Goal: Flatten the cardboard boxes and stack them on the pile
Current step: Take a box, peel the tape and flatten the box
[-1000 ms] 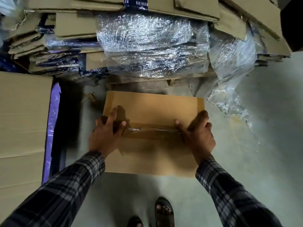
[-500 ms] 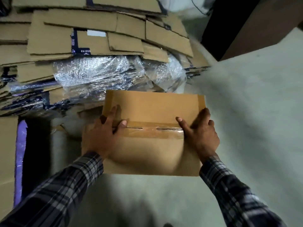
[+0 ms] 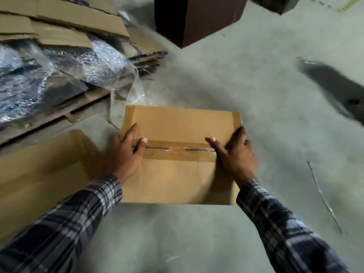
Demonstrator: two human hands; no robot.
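Pile (image 3: 59,36) left, dark cabinet (image 3: 197,18) ahead of held box (image 3: 181,174).

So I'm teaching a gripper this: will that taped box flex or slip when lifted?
The box probably stays fairly stiff: tape holds its flaps. Likely light, since the left hand and right hand carry it by the sides. Glossy tape may be slippery.

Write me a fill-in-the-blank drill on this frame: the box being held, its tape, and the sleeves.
1. The cardboard box is gripped by ____ hands, the left hand and the right hand.
2. The tape seam along the middle of the box top is ____ in two places.
3. Both sleeves have a ____ pattern.
4. The pile of flattened cardboard lies to the box's ____.

Missing words: two; slit; plaid; left
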